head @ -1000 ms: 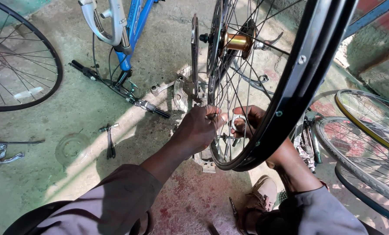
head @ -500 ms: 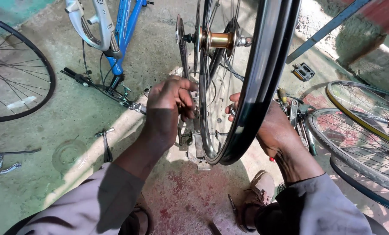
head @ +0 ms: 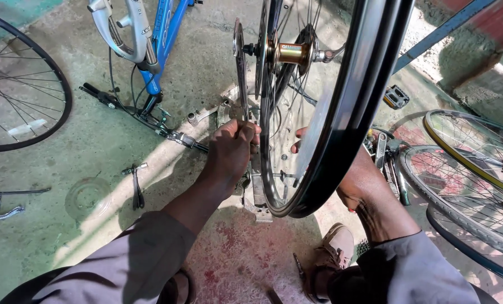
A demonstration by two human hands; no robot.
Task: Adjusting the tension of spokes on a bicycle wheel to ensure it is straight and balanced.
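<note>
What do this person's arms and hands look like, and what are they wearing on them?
Both hands are bare, with no gloves, rings or watch in view. The left hand comes out of a loose grey long sleeve, pushed back to mid-forearm. The right hand, partly hidden behind the black wheel rim, has a matching grey sleeve ending near the wrist.

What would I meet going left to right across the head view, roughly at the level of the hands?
Loose spoked wheel → small hand tool on the floor → left hand → upright black-rimmed wheel → right hand → stacked wheels at the right edge.
</note>
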